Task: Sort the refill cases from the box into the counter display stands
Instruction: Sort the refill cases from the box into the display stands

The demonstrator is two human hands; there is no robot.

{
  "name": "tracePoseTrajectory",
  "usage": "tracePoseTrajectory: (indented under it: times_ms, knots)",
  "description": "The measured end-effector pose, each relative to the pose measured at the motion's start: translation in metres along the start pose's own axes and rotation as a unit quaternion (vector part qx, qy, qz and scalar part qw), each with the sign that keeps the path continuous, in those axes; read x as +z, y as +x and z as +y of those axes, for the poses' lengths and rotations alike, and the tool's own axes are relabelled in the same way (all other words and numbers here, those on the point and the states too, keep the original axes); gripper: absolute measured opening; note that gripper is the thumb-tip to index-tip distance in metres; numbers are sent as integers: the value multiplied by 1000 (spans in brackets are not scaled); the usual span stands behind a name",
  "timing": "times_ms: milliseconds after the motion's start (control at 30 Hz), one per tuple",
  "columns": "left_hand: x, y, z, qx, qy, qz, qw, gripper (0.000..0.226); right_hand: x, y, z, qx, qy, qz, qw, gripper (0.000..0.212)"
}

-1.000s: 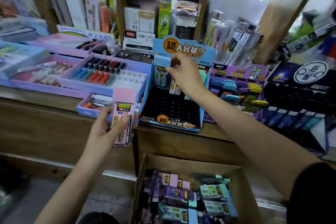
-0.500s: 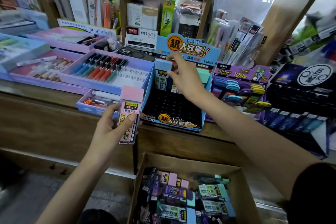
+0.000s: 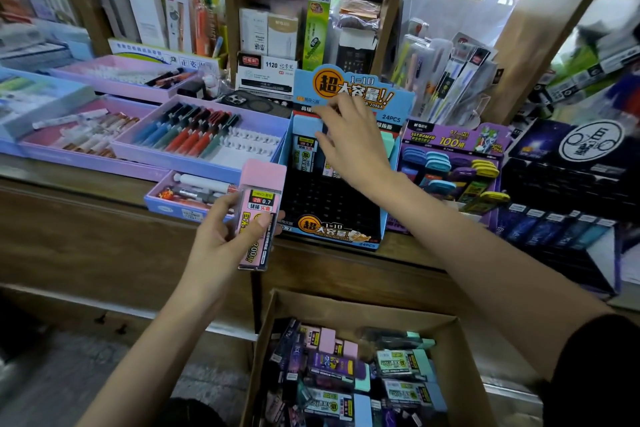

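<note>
The wooden table (image 3: 86,236) runs across the view and carries trays and display stands along its top. Below its front edge stands an open cardboard box (image 3: 464,357), holding a loose heap of refill cases (image 3: 346,378) with pink, teal, blue and purple caps.

A lilac pen tray (image 3: 207,139) sits on the table at left, its pens laid in a row. Just right of it stands the blue display stand (image 3: 329,198); its black perforated floor is mostly bare, with a few cases upright in the back row. A purple display stand (image 3: 450,139) stands directly beside it on the right, with rounded cases in blue, purple and yellow.

The right hand (image 3: 353,146) reaches into the back row of the blue stand, fingertips and thumb at the cap of a blue-capped case (image 3: 306,126) standing there. Pinching or merely touching: cannot tell.

The left hand (image 3: 221,236) grasps a pink refill case (image 3: 259,208), upright, in front of the table edge, just left of the blue stand, thumb across its label.
</note>
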State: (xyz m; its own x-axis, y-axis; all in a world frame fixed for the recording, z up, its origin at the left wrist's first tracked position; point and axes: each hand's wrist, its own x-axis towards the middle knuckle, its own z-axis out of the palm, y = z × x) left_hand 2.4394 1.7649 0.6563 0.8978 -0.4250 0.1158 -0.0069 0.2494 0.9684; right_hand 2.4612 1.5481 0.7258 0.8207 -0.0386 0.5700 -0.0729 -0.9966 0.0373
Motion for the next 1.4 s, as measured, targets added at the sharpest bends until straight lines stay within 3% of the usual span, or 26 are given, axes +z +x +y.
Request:
tracePoseTrajectory:
  times_ms: [67, 167, 233, 400, 633, 767, 867, 1133, 1400]
  knots:
    - [6, 1, 2, 2, 1, -8, 1000, 42, -11, -12, -12, 61, 186, -6, 981, 27]
    - [14, 4, 2, 4, -6, -15, 1000, 39, -28, -34, -33, 161, 483, -130, 851, 14]
    - [19, 5, 1, 5, -1, -17, 1000, 35, -32, -46, -37, 185, 526, -182, 810, 8]
    - [30, 6, -1, -4, 3, -14, 1000, 27, -41, -53, -26, 217, 537, -189, 793, 18]
    - [23, 5, -3, 27, 8, 24, 999, 11, -69, -21, 26, 238, 505, -43, 828, 16]
    - [14, 3, -2, 31, 11, 34, 999, 12, -55, -6, 35, 190, 332, -7, 924, 16]
    - [12, 3, -1, 35, 9, 33, 999, 12, -39, -8, 32, 145, 231, -35, 961, 19]
    - [14, 2, 0, 39, 19, 22, 999, 12, -26, -14, 27, 104, 208, -67, 970, 23]
    - [22, 5, 1, 28, 6, 2, 1000, 13, -12, -16, 33, 20, 49, -32, 998, 29]
